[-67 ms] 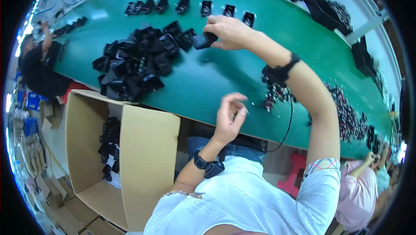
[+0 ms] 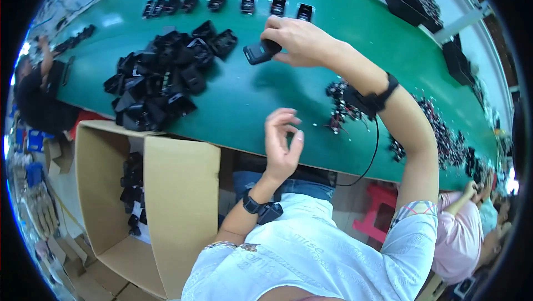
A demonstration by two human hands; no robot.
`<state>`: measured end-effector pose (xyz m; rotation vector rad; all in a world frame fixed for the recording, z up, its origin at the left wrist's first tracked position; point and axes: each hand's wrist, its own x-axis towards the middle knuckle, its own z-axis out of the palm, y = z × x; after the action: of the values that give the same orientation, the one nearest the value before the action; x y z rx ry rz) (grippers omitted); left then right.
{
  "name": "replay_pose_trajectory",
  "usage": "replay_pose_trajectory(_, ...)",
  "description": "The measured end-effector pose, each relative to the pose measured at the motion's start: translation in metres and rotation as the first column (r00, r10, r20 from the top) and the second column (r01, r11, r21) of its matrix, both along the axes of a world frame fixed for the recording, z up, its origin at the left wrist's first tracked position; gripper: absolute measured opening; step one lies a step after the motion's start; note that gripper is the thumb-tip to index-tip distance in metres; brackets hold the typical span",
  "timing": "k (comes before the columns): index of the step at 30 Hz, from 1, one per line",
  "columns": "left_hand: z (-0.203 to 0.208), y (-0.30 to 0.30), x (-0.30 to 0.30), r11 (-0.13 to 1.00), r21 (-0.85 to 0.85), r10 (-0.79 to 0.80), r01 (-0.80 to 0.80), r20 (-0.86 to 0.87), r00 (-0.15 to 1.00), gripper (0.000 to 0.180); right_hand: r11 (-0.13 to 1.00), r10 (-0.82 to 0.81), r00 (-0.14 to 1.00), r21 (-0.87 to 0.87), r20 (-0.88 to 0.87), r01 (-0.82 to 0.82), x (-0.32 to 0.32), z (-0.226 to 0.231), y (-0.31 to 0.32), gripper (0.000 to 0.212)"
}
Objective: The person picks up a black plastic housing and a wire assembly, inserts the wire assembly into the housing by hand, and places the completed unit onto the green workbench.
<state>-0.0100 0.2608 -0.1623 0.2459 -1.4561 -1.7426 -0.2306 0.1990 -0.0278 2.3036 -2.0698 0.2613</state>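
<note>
My right hand (image 2: 294,39) reaches across the green table (image 2: 244,115) and grips a small black plastic housing (image 2: 258,53) by one end. The housing is held above the tabletop, apart from a heap of similar black housings (image 2: 166,68) to its left. Closer to my body, my left hand (image 2: 283,148) hovers over the table's front edge, its fingers loosely bent and apart, holding nothing. Beyond my right hand, several black housings (image 2: 248,2) stand in a spaced row along the far side.
An open cardboard box (image 2: 180,190) with black parts inside stands at the front left. Small wired parts (image 2: 344,106) lie under my right forearm, and a larger heap (image 2: 438,129) lies right. A black bin (image 2: 405,4) sits far right. Co-workers sit at both ends, by a pink stool (image 2: 375,212).
My right hand has drawn the black housing a little to the right, away from the heap. My left hand has lifted slightly with its fingers bent. The whole view has shifted a little.
</note>
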Motion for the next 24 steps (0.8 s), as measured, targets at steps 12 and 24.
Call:
replay_pose_trajectory(12,0.014,0.000,-0.008,0.875,-0.482,0.108,-0.042,0.110,0.988,0.063,0.984,-0.173,0.930,0.106,0.324,0.146,0.064,0.005,0.175,0.038)
replay_pose_trajectory(24,0.015,-0.008,-0.001,0.954,0.253,-0.200,0.164,0.124,0.972,0.064,0.821,-0.555,0.785,0.029,0.274,0.570,0.050,-0.061,0.215,0.022)
